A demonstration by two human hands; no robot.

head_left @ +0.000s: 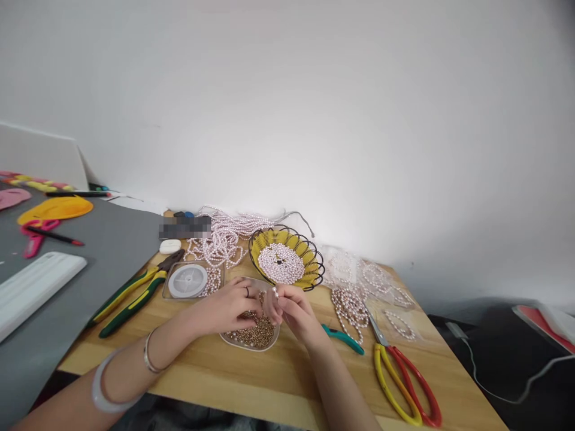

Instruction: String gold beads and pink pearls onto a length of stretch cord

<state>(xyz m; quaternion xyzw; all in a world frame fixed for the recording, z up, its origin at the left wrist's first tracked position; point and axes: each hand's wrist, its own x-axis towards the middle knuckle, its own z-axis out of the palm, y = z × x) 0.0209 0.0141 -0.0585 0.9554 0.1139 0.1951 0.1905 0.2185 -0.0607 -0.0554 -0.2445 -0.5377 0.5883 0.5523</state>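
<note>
My left hand [236, 303] is over a clear plastic container [251, 347], its fingers curved and apart above the small gold beads [258, 335]. A dark ring sits on one of its fingers. Just to the right, my right hand [299, 311] is closed in a pinch on a small pearly bead [275, 292] at its fingertips. Whether a thread runs through this bead is too small to tell. Behind both hands stands a yellow basket [314, 272] with a black wire rim, holding pale pink beads [281, 263].
Long-handled scissors [399, 377], a teal-handled tool [345, 339] and beaded strands [348, 305] lie to the right. Green-yellow pliers [135, 293] and a thread spool [187, 281] in a clear box are left. Bead strings [233, 224] lie at the back near the wall.
</note>
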